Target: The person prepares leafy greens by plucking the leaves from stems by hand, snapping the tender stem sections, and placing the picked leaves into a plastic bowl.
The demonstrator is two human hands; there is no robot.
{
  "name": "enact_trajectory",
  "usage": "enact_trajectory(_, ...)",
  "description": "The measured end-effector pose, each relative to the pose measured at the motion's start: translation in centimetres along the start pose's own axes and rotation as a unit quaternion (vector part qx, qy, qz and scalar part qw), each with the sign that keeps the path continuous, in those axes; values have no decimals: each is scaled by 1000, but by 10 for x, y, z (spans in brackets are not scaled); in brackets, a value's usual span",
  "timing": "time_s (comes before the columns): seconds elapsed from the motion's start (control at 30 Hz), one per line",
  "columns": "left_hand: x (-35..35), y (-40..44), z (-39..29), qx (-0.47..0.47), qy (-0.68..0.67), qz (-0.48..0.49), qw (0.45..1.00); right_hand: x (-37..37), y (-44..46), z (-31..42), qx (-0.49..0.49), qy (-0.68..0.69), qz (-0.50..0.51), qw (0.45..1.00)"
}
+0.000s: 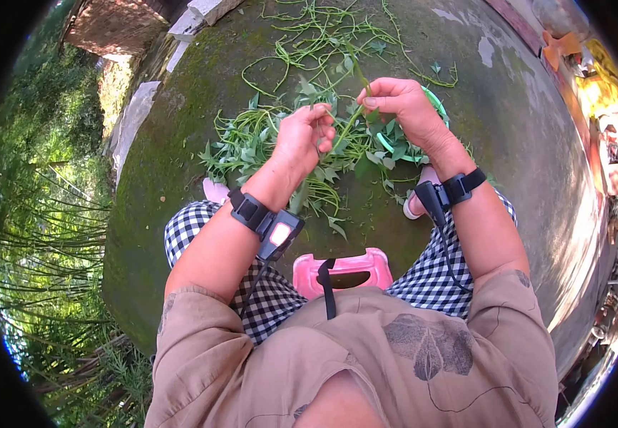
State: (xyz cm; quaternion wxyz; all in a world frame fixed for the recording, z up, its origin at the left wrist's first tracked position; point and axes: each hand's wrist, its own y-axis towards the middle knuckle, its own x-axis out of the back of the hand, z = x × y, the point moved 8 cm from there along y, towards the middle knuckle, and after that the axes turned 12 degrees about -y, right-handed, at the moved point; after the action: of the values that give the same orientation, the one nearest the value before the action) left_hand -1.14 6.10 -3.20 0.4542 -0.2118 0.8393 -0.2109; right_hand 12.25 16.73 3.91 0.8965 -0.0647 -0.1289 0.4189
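Observation:
My right hand [403, 110] pinches a leafy green stem [349, 127] between thumb and fingertips, above the pile. The stem slants down toward my left hand [305, 137], whose curled fingers close around its lower part; their exact grip is partly hidden. Beneath both hands lies a heap of cut leafy vines [252, 128], with pointed leaves and pale stalks. Partly behind my right hand, a bright green plastic basket [435, 104] holds leaves. Farther ahead, long bare stalks [323, 36] are strewn over the ground.
I sit on a pink plastic stool [310, 277], with a pink shoe [414, 205] beside the basket. Mossy concrete [173, 150] surrounds the vines. Stone slabs [135, 121] and dense greenery [52, 178] border the left side; assorted household items [612, 150] line the right edge.

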Motion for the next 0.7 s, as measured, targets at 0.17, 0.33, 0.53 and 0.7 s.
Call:
enact_trajectory(0.17,2,8,-45,-64,-41,58,995,29,0,-21,-55,-8,-50,997)
enact_trajectory(0.33,26,15,-90,-106,-58,60,991,49,-9,-36,-98,55,-114,987)
enact_trajectory(0.53,24,-9,-139,-186,-43,44,981,69,-18,-52,-134,52,-140,980)
enact_trajectory(0.7,-7,-21,-84,-138,286,-9,948,56,-16,-50,-146,66,-102,982)
